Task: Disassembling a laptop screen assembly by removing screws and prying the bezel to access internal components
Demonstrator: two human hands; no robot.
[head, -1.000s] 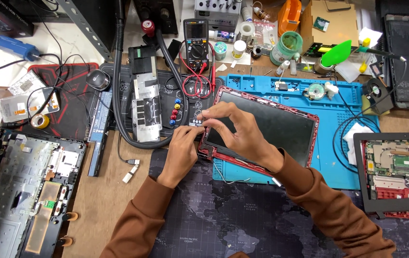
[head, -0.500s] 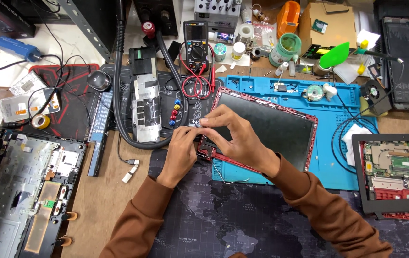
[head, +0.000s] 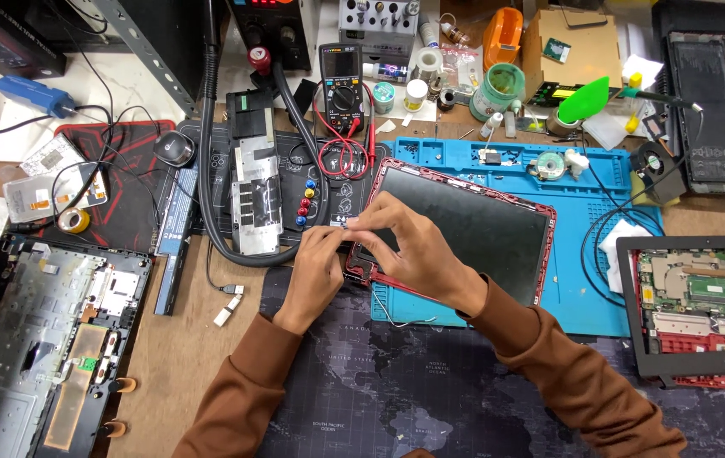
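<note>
A laptop screen panel [head: 481, 229] with a red frame lies tilted on a blue work mat [head: 600, 254]. Both hands meet at its near left corner. My left hand [head: 316, 267] pinches a small pale part [head: 344, 224] at the frame's left edge. My right hand [head: 409, 246] rests over that corner, fingertips closed on the same small part. Brown sleeves cover both forearms. The corner itself is hidden under my fingers.
A multimeter [head: 341, 85] with red leads sits behind the hands. A silver metal plate [head: 256, 199] inside a looped black hose lies to the left. An opened laptop base [head: 40, 331] is at far left, another one [head: 702, 301] at right. Tools and jars crowd the back.
Both hands stay at the panel's left corner. The fingers have shifted slightly around the small part; the panel has not moved.
</note>
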